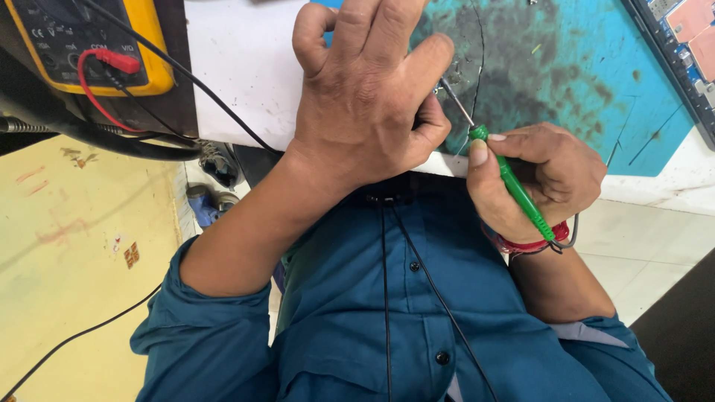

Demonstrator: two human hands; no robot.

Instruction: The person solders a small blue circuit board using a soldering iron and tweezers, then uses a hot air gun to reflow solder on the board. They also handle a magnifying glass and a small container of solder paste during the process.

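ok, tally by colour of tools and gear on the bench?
Green: 1, screwdriver in the right hand
Yellow: 1, multimeter
Red: 1, meter lead
Black: 1, meter lead
Blue: 1, work mat
Total: 5

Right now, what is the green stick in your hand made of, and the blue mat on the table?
The green stick in the right hand looks like a smooth plastic handle, glossy and bright, with a thin shiny shaft that seems to be metal. The blue mat looks like matte rubber or silicone, though I cannot be sure; it shows dark stains and thin cuts. The left hand rests over it.
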